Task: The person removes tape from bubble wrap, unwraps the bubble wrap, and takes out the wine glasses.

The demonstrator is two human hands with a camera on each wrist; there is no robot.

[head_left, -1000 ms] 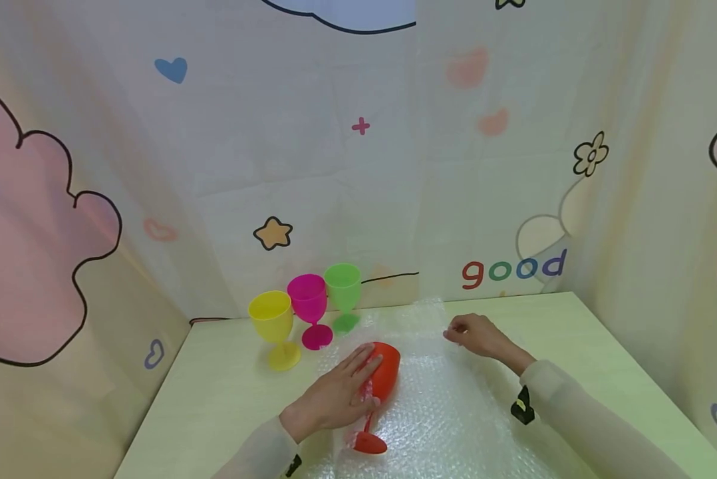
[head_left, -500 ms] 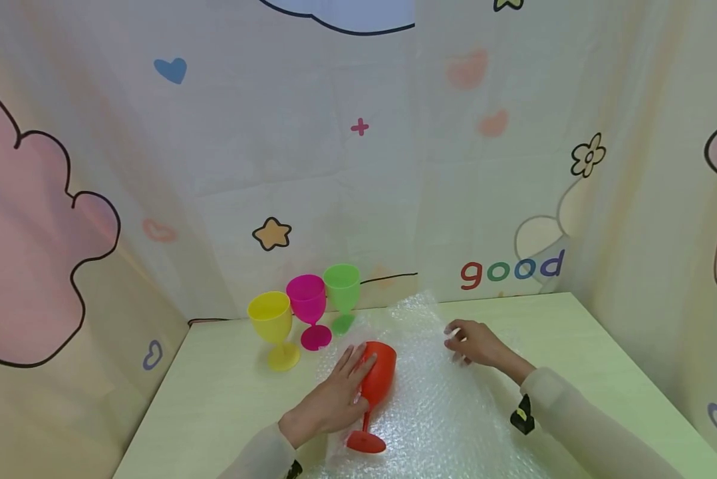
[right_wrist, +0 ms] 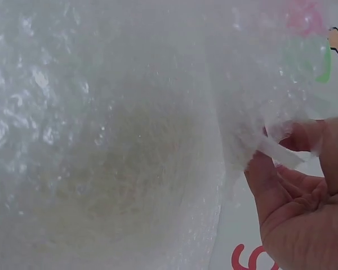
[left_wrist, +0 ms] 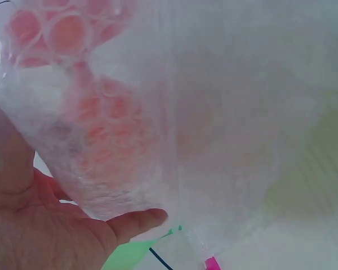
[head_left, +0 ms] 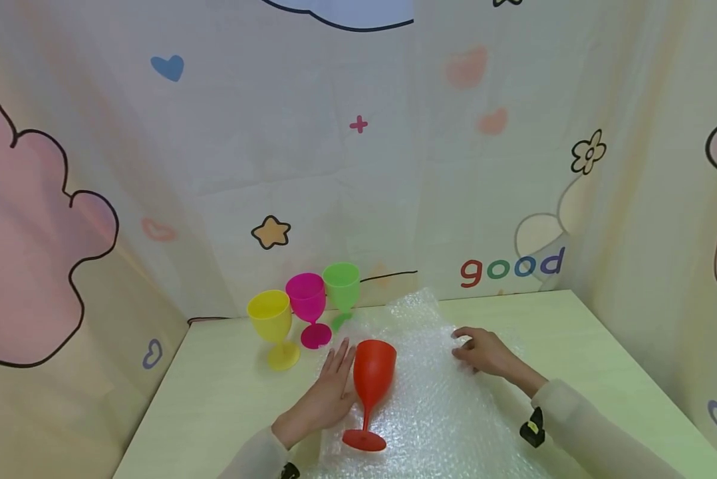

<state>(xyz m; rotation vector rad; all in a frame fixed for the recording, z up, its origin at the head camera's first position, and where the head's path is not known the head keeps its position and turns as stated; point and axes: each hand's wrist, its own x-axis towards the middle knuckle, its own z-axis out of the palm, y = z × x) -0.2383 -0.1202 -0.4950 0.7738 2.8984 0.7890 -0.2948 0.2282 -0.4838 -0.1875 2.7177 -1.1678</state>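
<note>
A red plastic goblet (head_left: 374,366) lies on a sheet of bubble wrap (head_left: 430,399), its foot toward me. My left hand (head_left: 322,396) is along the goblet's left side at the wrap's edge, fingers straight. In the left wrist view the goblet shows reddish through the bubble wrap (left_wrist: 225,112), and the thumb of my left hand (left_wrist: 62,225) rests at the wrap's lower edge. My right hand (head_left: 483,351) pinches the right edge of the sheet. In the right wrist view, thumb and fingers of my right hand (right_wrist: 304,197) close on the bubble wrap (right_wrist: 158,140).
Yellow (head_left: 271,319), magenta (head_left: 306,299) and green (head_left: 342,283) goblets stand upright in a row at the back left of the pale table (head_left: 197,392). Behind the table hangs a printed curtain (head_left: 310,166); more curtain hangs at both sides.
My left hand has slid left off the red goblet's bowl, leaving it uncovered. My right hand has moved slightly right and nearer me, and its fingers have spread somewhat.
</note>
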